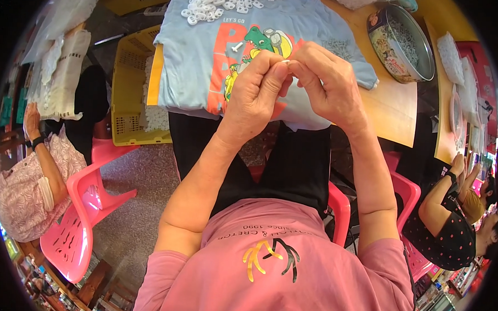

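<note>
My left hand [252, 92] and my right hand [331, 84] meet above a light-blue printed T-shirt [181, 60] spread over the table. Both are closed in a pinch, fingertips together around a small white plastic piece [286, 61]. Most of that piece is hidden by the fingers. Just beyond my left hand, a white plastic part [237, 47] lies alone on the cloth. A pile of white plastic pieces with holes [205, 7] sits at the far left of the shirt. Small grey metal screws [335, 47] are scattered on the shirt behind my right hand.
At the far right stands a round tin [385, 48] of metal screws on the wooden table [396, 106]. A yellow crate [127, 104] holding white pieces is at the left. Pink chairs [79, 226] stand on both sides. Other people [37, 175] sit left and right.
</note>
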### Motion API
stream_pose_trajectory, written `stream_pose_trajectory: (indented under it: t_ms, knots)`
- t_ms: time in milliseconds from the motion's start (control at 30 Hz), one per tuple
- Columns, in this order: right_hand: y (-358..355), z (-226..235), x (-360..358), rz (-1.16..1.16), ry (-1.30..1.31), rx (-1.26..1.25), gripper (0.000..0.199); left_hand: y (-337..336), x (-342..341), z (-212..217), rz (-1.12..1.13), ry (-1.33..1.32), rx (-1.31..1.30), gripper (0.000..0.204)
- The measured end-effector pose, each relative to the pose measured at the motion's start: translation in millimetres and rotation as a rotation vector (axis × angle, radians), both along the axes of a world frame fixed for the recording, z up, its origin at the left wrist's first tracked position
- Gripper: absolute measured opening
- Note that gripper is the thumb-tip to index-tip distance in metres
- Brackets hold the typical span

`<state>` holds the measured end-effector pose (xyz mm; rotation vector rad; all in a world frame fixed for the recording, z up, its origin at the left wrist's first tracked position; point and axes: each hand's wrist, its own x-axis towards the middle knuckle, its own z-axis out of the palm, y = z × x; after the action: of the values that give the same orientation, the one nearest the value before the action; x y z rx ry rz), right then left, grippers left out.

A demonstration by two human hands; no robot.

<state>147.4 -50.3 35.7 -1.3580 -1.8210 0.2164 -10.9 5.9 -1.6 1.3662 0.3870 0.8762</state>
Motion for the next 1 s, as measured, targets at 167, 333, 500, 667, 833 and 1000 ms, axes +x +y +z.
stream_pose_trajectory:
  t_ms: [167, 333, 500, 667, 833, 1000]
  knots:
    - [3.1, -0.1, 5.0, 0.004, 0.068, -0.093, 0.013, 4.8, -0.7, 0.2, -0.033, 0.013, -0.051, 0.018]
    - [-3.2, 7.4, 7.8, 0.044, 0.207, -0.229, 0.019, 4.4, -1.6, -0.9, -0.059, -0.015, -0.183, 0.02]
    - [-5.9, 6.4, 12.6, -0.03, 0.059, -0.11, 0.017, 4.3, -1.3, -1.0, -0.065, -0.01, -0.146, 0.02]
    - [-0.7, 9.6, 13.4, 0.077, -0.032, -0.045, 0.014, 5.3, -4.1, 1.2, -0.081, 0.008, -0.118, 0.021]
    - [2.3, 3.2, 10.8, 0.077, 0.071, -0.088, 0.011, 4.6, -5.4, 4.2, -0.095, 0.016, -0.111, 0.02]
    - [3.8, 3.0, 5.0, 0.052, 0.039, -0.071, 0.01, 2.9, -3.3, 0.9, -0.045, -0.026, -0.074, 0.017]
